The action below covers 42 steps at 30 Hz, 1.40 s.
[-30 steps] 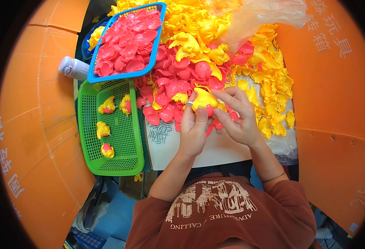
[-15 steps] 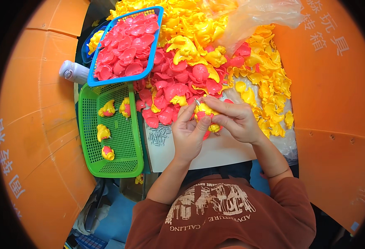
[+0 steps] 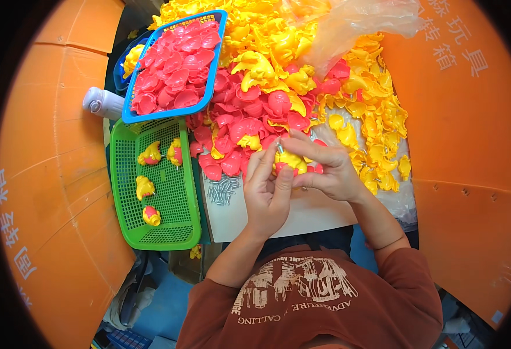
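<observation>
Hands [image 3: 267,192] [image 3: 325,168] both gripping yellow toy piece [image 3: 290,160], beside screws [image 3: 223,191], green basket [image 3: 191,227].

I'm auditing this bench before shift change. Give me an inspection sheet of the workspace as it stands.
Surface: white board, bare at its near edge.
Job's things: yellow-and-pink toy held by both hands; small screw at the fingertips; screws piled on the board.
Clutter: heaps of pink shells and yellow shells; blue basket of pink shells; green basket with four assembled toys; white bottle; plastic bag.
Grips: left hand and right hand both on the toy.
Cables: nothing seen.
Surroundings: orange panels on both sides.
</observation>
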{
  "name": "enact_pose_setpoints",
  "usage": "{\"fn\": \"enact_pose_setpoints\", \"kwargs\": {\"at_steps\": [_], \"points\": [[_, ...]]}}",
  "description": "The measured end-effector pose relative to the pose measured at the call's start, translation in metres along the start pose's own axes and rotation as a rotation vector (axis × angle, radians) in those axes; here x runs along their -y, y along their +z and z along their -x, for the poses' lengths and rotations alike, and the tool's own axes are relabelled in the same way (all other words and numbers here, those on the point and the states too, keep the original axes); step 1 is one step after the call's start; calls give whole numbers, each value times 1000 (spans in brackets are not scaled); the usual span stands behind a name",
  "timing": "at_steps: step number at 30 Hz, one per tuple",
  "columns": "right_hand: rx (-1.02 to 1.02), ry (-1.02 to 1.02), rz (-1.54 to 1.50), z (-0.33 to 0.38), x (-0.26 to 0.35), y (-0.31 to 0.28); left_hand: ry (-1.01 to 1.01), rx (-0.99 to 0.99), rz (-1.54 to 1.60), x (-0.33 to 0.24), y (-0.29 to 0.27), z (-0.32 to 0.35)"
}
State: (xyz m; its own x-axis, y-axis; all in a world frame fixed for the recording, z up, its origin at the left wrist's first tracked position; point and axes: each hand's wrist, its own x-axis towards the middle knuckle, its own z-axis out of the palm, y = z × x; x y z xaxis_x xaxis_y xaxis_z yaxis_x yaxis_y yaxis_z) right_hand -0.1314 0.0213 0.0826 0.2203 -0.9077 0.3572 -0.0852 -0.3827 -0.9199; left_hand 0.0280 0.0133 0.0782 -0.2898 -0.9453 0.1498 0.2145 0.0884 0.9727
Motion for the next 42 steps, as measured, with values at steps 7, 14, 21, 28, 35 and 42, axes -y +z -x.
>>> {"fn": "enact_pose_setpoints", "kwargs": {"at_steps": [7, 14, 21, 28, 35, 42], "points": [[-96, 75, 189, 1, 3, -8, -141, 50, 340, 7, 1, -3], [-319, -39, -206, -6, -7, 1, 247, 162, -396, 20, 2, 3], [-373, -71, -144, -15, 2, 17, 363, 29, -165, 33, 9, 17], [-568, -38, -40, -16, 4, 32, 523, 16, -416, 24, 9, 10], [-579, 6, -238, -17, -5, 32, 426, 9, -271, 34, 7, 18], [-282, 156, -402, -23, -14, 16, 334, -80, -253, 38, 12, 20]]}}
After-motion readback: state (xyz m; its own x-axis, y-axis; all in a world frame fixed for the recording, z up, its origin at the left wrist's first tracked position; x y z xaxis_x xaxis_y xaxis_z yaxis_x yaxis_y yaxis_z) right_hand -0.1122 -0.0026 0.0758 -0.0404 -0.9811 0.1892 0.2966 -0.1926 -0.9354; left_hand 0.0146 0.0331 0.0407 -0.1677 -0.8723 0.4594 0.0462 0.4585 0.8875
